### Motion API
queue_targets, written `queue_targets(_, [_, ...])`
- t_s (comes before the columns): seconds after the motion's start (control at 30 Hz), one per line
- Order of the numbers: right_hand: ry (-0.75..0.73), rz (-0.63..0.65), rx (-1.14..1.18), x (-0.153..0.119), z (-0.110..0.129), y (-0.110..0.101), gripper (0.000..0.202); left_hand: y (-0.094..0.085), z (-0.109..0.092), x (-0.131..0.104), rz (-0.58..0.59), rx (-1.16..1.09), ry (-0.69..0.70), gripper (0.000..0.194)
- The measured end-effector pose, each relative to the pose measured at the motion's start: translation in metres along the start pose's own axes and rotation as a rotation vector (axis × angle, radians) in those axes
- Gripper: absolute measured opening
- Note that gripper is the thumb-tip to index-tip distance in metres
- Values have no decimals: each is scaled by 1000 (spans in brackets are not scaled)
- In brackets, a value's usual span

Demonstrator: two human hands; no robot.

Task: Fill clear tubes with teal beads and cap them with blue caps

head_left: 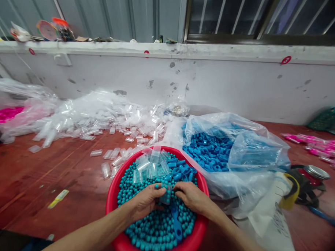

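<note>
In the head view my left hand (147, 201) grips a small clear plastic case (165, 195) with several teal beads in it. My right hand (192, 196) is closed in a pinch at the case's right side; what its fingertips hold, if anything, is hidden. Both hands are over a red basin (201, 229) filled with teal beads (152, 236). More empty clear cases (151, 169) lie on the beads at the back, beside small blue plastic pieces (182, 171). One longer blue piece (177, 224) with a ring-like end rests on the beads below my right hand.
Loose clear cases (88, 119) heap on the red table (30, 179) at left. A plastic bag of blue pieces (210, 150) lies behind the basin to the right. Pink items (323, 147), a roll of yellow tape (290, 192) and a metal-lidded jar (315, 172) are farther right.
</note>
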State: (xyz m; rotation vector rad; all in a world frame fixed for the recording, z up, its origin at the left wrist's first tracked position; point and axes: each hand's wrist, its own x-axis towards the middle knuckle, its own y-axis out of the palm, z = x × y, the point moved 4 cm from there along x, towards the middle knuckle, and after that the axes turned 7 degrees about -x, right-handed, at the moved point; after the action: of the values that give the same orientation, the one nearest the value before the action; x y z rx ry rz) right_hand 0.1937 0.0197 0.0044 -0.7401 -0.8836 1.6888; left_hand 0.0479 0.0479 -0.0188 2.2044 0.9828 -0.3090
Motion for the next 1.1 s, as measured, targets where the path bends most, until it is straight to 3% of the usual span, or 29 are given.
queue_targets(0.13, [-7,-94,-157,-13,6,-16,25,0,0,-9,-11,-21,61,23])
queue_targets(0.27, [-113,47,-230,-33,25,-25,23,2,-7,-16,8,60,202,19])
queue_targets(0.37, [-95,103,-251,-37,36,-17,20,1,-12,-19,-30,127,299,20])
queue_targets(0.47, [-88,135,-372,-29,41,2,20,-1,-8,-18,-7,84,214,23])
queue_targets(0.57, [-179,208,-463,-22,41,21,19,-2,0,-18,62,-26,78,24])
queue_targets(0.73, [-257,280,-494,-22,39,29,26,-3,3,-23,94,-24,28,26])
queue_targets(0.9, [-236,128,-586,-21,49,32,22,0,4,-26,133,-9,13,27])
queue_targets(1.1, [-313,25,-581,-18,47,33,20,-1,-2,-29,33,82,144,33])
